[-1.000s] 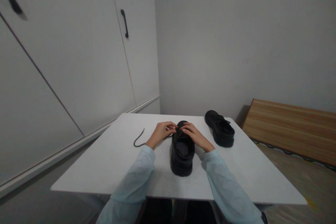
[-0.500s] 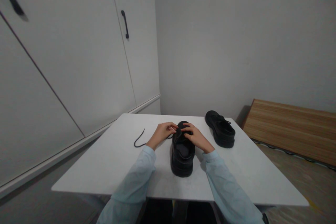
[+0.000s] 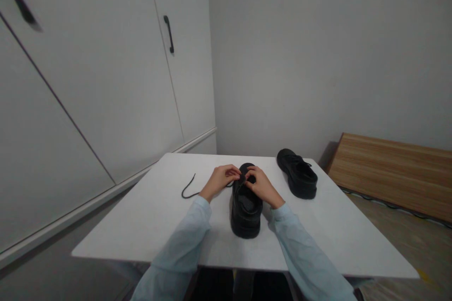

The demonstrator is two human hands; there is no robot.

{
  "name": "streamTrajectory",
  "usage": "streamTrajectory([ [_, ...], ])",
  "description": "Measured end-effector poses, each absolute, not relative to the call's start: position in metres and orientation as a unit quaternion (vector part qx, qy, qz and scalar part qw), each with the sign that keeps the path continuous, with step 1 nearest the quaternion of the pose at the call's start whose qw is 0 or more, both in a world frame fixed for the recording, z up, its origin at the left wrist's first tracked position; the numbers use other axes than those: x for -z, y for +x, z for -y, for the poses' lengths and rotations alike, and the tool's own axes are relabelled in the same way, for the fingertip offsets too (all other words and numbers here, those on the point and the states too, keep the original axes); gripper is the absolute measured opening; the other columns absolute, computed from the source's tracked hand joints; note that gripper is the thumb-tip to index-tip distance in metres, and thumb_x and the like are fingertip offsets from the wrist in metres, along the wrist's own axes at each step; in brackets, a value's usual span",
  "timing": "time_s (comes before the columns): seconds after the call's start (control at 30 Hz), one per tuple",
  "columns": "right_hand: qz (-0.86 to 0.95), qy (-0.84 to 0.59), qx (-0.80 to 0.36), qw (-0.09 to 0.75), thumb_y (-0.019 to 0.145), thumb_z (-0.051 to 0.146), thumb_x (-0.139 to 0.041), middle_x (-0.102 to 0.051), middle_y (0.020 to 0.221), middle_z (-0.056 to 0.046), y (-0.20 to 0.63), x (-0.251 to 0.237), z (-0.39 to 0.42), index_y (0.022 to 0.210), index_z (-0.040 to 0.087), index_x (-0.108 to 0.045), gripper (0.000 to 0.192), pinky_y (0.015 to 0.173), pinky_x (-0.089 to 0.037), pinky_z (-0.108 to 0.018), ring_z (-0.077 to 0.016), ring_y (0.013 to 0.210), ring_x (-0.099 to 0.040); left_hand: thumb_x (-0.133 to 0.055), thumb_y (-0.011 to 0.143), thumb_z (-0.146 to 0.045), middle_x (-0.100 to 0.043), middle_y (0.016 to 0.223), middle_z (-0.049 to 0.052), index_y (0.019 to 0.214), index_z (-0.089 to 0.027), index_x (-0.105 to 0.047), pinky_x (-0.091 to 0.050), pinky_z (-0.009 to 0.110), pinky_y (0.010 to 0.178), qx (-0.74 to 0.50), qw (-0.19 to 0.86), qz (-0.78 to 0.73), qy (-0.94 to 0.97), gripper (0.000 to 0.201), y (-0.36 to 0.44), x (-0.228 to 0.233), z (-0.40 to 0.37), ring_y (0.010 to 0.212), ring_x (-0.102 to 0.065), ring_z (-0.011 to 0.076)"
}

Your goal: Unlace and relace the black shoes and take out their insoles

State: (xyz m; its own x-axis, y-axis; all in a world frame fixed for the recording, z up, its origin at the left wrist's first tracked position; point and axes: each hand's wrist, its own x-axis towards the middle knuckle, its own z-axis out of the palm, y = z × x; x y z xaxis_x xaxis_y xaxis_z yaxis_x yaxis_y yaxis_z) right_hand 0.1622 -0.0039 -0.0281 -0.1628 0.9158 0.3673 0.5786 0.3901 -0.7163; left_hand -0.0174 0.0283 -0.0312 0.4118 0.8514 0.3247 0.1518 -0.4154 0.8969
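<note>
A black shoe (image 3: 246, 211) stands on the white table (image 3: 151, 221) right in front of me, heel toward me. My left hand (image 3: 221, 179) pinches a black shoelace (image 3: 189, 189) at the shoe's left side near the toe; the lace's loose end trails left across the table. My right hand (image 3: 259, 184) rests on top of the shoe's front, fingers curled on the lacing area. Whether the right fingers also pinch the lace is hidden.
A second black shoe (image 3: 298, 178) sits at the table's far right. White cupboard doors (image 3: 106, 80) with a black handle (image 3: 168, 33) stand to the left. A wooden board (image 3: 391, 174) lies low on the right, against the grey wall.
My right hand has drawn in toward the shoe's middle, closer to my left hand. The shoes and the lace's loose end lie as before.
</note>
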Motion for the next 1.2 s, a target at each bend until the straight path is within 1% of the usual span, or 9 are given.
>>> streamTrajectory([
  [0.17,0.734,-0.514,-0.191,0.4,0.068,0.007,-0.062,-0.057,0.112,-0.013,0.159,0.028,0.006,0.067,0.017,-0.063,0.01,0.099,-0.036,-0.044,-0.0276,0.114,-0.05,-0.063,0.071,-0.015,-0.07,0.084,0.005,0.089,-0.014,-0.066,-0.05,0.026,0.073,-0.39,0.377,-0.338,0.77,0.018,-0.02,0.027,-0.027,0.075,-0.064,0.0143],
  [0.37,0.724,-0.497,-0.209,0.43,0.07,0.01,-0.056,-0.059,0.104,-0.011,0.165,0.025,0.006,0.065,0.018,-0.058,0.011,0.099,-0.037,-0.043,-0.0253,0.109,-0.053,-0.052,0.067,0.0,-0.068,0.092,0.003,0.091,-0.017,-0.065,-0.047,0.025,0.075,-0.396,0.219,-0.407,0.793,0.032,-0.029,0.027,-0.029,0.076,-0.059,0.0125],
  [0.6,0.683,-0.489,-0.234,0.49,0.07,0.018,-0.056,-0.063,0.1,-0.009,0.174,0.021,0.006,0.065,0.02,-0.057,0.005,0.096,-0.038,-0.043,-0.0237,0.102,-0.057,-0.056,0.073,-0.009,-0.066,0.083,0.006,0.081,-0.016,-0.067,-0.046,0.033,0.08,-0.404,0.106,-0.523,0.743,0.016,-0.04,0.031,-0.035,0.078,-0.059,0.0183],
  [0.7,0.643,-0.491,-0.267,0.524,0.071,0.025,-0.058,-0.065,0.099,-0.009,0.176,0.017,0.006,0.065,0.02,-0.058,0.008,0.091,-0.041,-0.042,-0.0239,0.099,-0.058,-0.054,0.078,-0.018,-0.066,0.077,0.004,0.08,-0.018,-0.067,-0.048,0.03,0.072,-0.426,0.197,-0.549,0.692,0.013,-0.041,0.028,-0.036,0.068,-0.059,0.0156],
  [0.8,0.6,-0.475,-0.305,0.567,0.073,0.033,-0.06,-0.067,0.096,-0.008,0.18,0.012,0.006,0.068,0.019,-0.06,0.015,0.087,-0.045,-0.04,-0.0224,0.093,-0.059,-0.054,0.08,-0.027,-0.065,0.071,0.002,0.085,-0.017,-0.066,-0.049,0.025,0.059,-0.439,0.392,-0.509,0.628,0.017,-0.037,0.025,-0.034,0.056,-0.058,0.0116],
  [0.9,0.539,-0.444,-0.359,0.619,0.073,0.04,-0.064,-0.068,0.091,-0.007,0.184,0.008,0.007,0.075,0.018,-0.062,0.022,0.078,-0.049,-0.036,-0.0198,0.083,-0.062,-0.061,0.076,-0.03,-0.066,0.075,0.003,0.089,-0.015,-0.064,-0.051,0.025,0.067,-0.46,0.523,-0.417,0.584,0.021,-0.029,0.023,-0.029,0.065,-0.063,0.0117],
  [1.0,0.476,-0.392,-0.412,0.671,0.07,0.042,-0.07,-0.067,0.085,-0.004,0.188,0.004,0.008,0.077,0.019,-0.059,0.027,0.07,-0.051,-0.033,-0.0164,0.074,-0.064,-0.068,0.069,-0.024,-0.068,0.085,0.005,0.089,-0.014,-0.063,-0.05,0.027,0.08,-0.491,0.576,-0.343,0.556,0.023,-0.02,0.023,-0.025,0.079,-0.065,0.0132],
  [1.1,0.433,-0.34,-0.434,0.713,0.068,0.039,-0.074,-0.066,0.081,-0.001,0.193,-0.001,0.01,0.077,0.02,-0.058,0.027,0.068,-0.053,-0.03,-0.0142,0.071,-0.064,-0.068,0.069,-0.022,-0.067,0.092,0.006,0.09,-0.014,-0.061,-0.049,0.028,0.082,-0.505,0.598,-0.304,0.542,0.023,-0.015,0.025,-0.022,0.084,-0.065,0.0139],
  [1.2,0.399,-0.294,-0.451,0.742,0.065,0.035,-0.078,-0.066,0.081,0.001,0.199,-0.005,0.01,0.077,0.02,-0.059,0.027,0.069,-0.054,-0.028,-0.0128,0.074,-0.064,-0.068,0.07,-0.025,-0.065,0.099,0.006,0.094,-0.015,-0.06,-0.049,0.028,0.08,-0.509,0.558,-0.318,0.573,0.027,-0.012,0.027,-0.021,0.084,-0.064,0.0142],
])
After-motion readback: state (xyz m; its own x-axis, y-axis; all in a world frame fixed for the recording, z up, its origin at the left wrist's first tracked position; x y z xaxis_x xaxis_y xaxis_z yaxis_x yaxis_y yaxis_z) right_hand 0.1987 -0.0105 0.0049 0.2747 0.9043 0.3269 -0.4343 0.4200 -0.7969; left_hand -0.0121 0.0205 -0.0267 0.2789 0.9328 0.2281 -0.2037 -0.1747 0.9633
